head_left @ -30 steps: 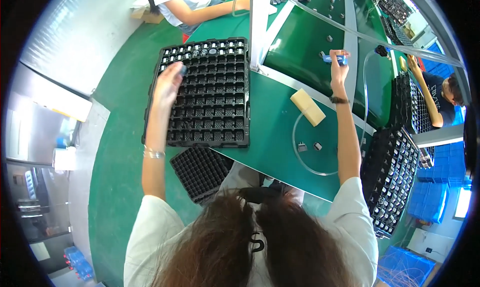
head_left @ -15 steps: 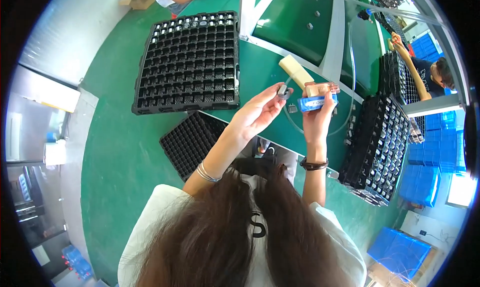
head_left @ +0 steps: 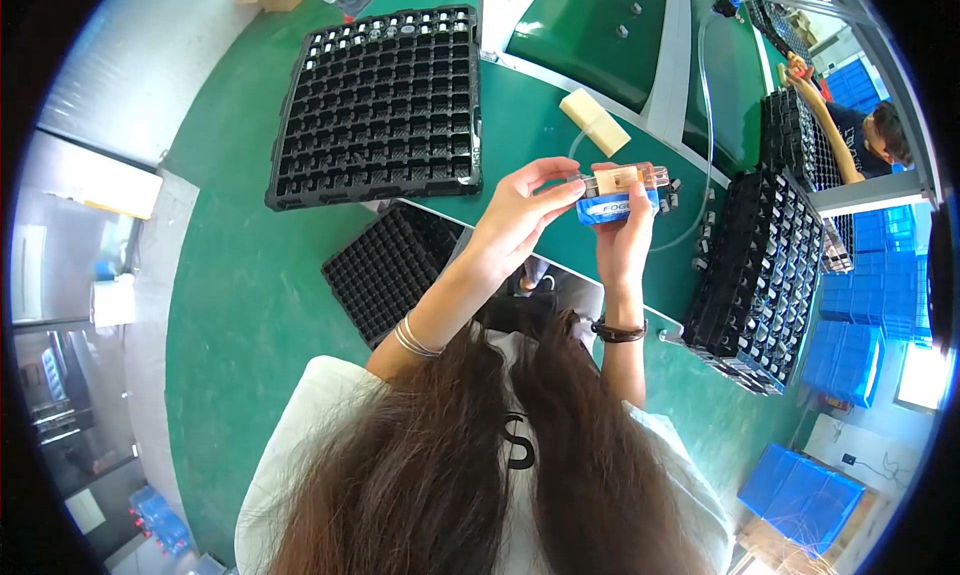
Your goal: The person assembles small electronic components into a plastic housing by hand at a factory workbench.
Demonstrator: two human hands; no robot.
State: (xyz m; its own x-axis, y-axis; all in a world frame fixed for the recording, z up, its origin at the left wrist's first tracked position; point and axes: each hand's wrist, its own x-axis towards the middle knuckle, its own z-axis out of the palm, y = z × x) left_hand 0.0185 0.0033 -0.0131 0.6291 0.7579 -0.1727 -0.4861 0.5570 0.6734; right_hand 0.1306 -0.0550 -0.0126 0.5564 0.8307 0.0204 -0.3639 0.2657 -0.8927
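Note:
Over the green bench, my right hand [head_left: 626,243] is closed around a small blue device with a clear and beige top [head_left: 605,207]. My left hand [head_left: 516,210] pinches a small grey metal part [head_left: 589,186] at the device's left end, and its fingertips hide most of the part. I cannot tell how far the part sits inside the device. Just beyond my hands lies a cream-coloured block [head_left: 596,122] on the bench. Several small metal parts [head_left: 672,193] lie to the right of my right hand.
A black compartment tray [head_left: 378,115] with metal parts in its far rows stands at the left. A lower black tray [head_left: 385,270] sits beneath it. Stacked trays of metal parts [head_left: 755,275] stand at the right. A clear hose [head_left: 706,105] curves over the bench. A co-worker's arm [head_left: 835,135] reaches in at far right.
My left hand has moved right and brought the small metal part against the device's left end. My right hand still holds the device.

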